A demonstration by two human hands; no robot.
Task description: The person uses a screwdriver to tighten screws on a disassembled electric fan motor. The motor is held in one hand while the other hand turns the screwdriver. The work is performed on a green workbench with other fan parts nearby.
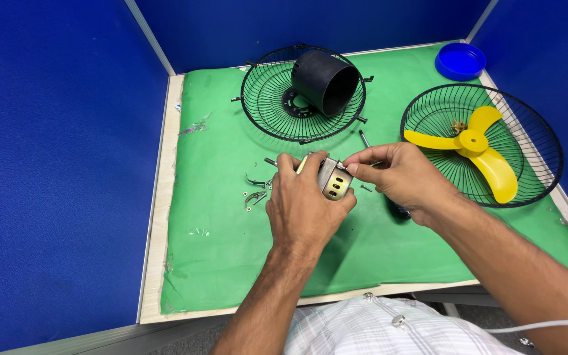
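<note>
The fingers of the left hand (304, 204) are curled closed around a small metal fan motor (332, 179), thumb and forefinger clamped on its rounded casing, so the slotted end cap faces the camera. The fingertips of the right hand (399, 177) are pinched together at the far right edge of the motor; whether they grip a small part there is too small to tell. A dark tool (399, 212), perhaps a screwdriver handle, shows under that palm.

The motor sits between both hands, just above the middle of the green mat (218, 250), a little nearer than the loose hardware. It looks like a dense, stiff lump of steel and windings, probably heavy for its bulk, with smooth plated sides that could slip; the casing is the safe place to grip, not the thin shaft or any wires.

Just left of the left hand lie small clips and screws (255, 190). Farther off, a black wire fan guard (271, 112) holds a black plastic cylinder (323, 79) lying on its side. At the right, a second black guard (534, 131) cradles a yellow three-blade propeller (478, 148). A blue lid (460, 60) rests in the far right corner, and blue partition walls (54, 164) close in the bench
</note>
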